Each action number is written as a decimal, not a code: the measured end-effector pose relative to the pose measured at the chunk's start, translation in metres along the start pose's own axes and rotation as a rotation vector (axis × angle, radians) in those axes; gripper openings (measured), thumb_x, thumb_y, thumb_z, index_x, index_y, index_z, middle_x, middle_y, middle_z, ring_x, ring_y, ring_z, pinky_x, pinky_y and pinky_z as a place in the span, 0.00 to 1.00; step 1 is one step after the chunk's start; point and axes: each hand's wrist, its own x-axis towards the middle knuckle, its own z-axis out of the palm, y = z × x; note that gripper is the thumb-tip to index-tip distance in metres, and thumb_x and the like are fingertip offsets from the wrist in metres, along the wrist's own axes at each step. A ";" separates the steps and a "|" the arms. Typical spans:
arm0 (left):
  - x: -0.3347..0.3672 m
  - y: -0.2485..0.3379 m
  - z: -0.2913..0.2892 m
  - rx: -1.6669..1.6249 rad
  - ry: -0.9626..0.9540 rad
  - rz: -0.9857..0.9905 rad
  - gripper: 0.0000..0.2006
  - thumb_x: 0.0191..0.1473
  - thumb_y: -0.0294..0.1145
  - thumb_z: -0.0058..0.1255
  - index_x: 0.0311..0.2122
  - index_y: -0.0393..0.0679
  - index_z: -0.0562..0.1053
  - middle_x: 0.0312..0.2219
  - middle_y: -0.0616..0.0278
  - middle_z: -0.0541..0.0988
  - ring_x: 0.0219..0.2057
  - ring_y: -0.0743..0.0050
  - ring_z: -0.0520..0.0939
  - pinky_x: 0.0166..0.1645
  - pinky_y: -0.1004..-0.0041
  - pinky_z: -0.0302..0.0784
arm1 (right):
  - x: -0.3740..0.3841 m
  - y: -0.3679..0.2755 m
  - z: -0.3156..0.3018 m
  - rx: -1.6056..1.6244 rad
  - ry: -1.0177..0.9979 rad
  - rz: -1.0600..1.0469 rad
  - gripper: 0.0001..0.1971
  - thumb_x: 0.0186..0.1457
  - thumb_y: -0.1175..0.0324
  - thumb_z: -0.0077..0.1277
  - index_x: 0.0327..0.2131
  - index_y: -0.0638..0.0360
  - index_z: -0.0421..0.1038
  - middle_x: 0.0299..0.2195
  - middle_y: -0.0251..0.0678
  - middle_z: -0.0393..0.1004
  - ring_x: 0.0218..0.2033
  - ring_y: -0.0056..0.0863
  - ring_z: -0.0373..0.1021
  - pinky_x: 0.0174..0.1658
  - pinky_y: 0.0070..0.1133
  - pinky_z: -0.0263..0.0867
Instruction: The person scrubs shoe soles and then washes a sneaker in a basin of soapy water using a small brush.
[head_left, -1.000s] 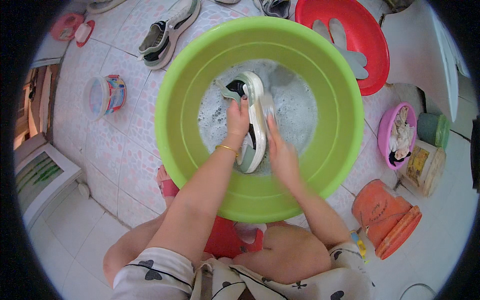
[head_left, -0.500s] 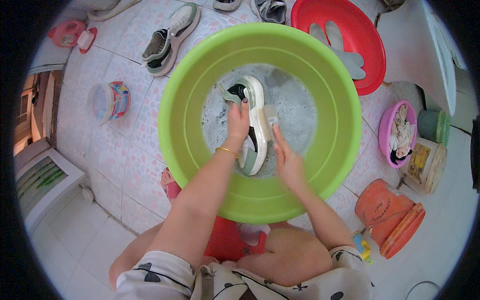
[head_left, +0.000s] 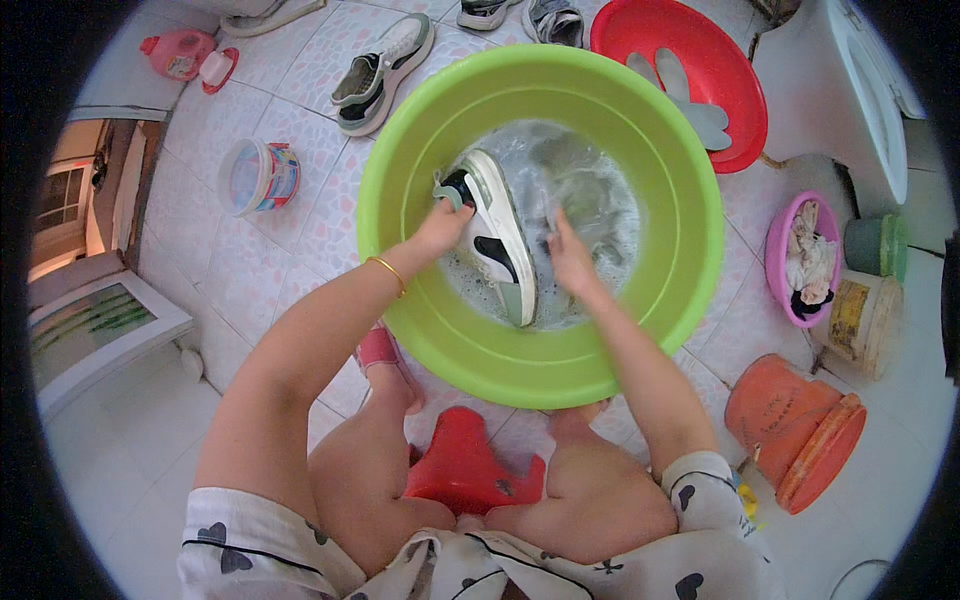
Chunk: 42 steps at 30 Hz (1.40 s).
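Note:
A white, green and black sneaker (head_left: 507, 240) is tilted on its side over the soapy water (head_left: 600, 215) in a large green basin (head_left: 685, 250). My left hand (head_left: 440, 226) is closed on the sneaker at its ankle opening, the gold bangle on that wrist over the basin's rim. To the right of the sole, my right hand (head_left: 571, 258) is closed around the handle of a brush (head_left: 551, 205). The brush head is blurred at the water and stands apart from the sole. Something greyish lies under the suds, too unclear to name.
A matching sneaker (head_left: 385, 75) stands behind the basin on the left, near a small clear bucket (head_left: 258, 177). At the back right, a red basin (head_left: 745, 100) holds grey insoles (head_left: 690, 105). A pink basket (head_left: 775, 255) and an orange bucket (head_left: 770, 410) stand to the right.
The brush has come off the sole and moved down to the water. My left hand has shifted from the shoe's middle to its ankle opening, and the sneaker sits slightly turned.

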 end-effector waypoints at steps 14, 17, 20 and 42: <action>0.040 0.001 0.049 -0.446 0.325 0.186 0.20 0.54 0.46 0.41 0.37 0.35 0.69 0.30 0.60 0.74 0.32 0.74 0.72 0.39 0.73 0.66 | -0.117 -0.045 -0.021 -0.533 0.042 -0.391 0.35 0.46 0.74 0.42 0.57 0.31 0.45 0.21 0.42 0.65 0.16 0.41 0.67 0.20 0.34 0.64; 0.039 0.007 0.067 -0.486 0.483 0.374 0.19 0.55 0.41 0.37 0.34 0.31 0.68 0.25 0.47 0.74 0.28 0.57 0.75 0.36 0.66 0.67 | -0.119 -0.034 -0.022 -0.529 0.023 -0.370 0.35 0.47 0.74 0.41 0.58 0.33 0.44 0.21 0.43 0.65 0.16 0.43 0.66 0.20 0.33 0.64; 0.039 0.011 0.068 -0.379 0.364 0.320 0.20 0.56 0.43 0.37 0.33 0.31 0.67 0.24 0.54 0.73 0.26 0.65 0.72 0.34 0.66 0.66 | -0.115 -0.029 -0.026 -0.416 -0.004 -0.319 0.35 0.48 0.75 0.41 0.58 0.35 0.43 0.22 0.44 0.66 0.16 0.44 0.66 0.21 0.35 0.64; 0.051 0.012 0.068 -0.739 0.107 0.230 0.25 0.52 0.43 0.44 0.51 0.38 0.60 0.46 0.59 0.66 0.47 0.70 0.66 0.51 0.74 0.59 | -0.004 -0.053 -0.023 -0.190 0.197 -0.362 0.33 0.47 0.77 0.39 0.57 0.43 0.46 0.15 0.47 0.67 0.15 0.44 0.67 0.20 0.35 0.63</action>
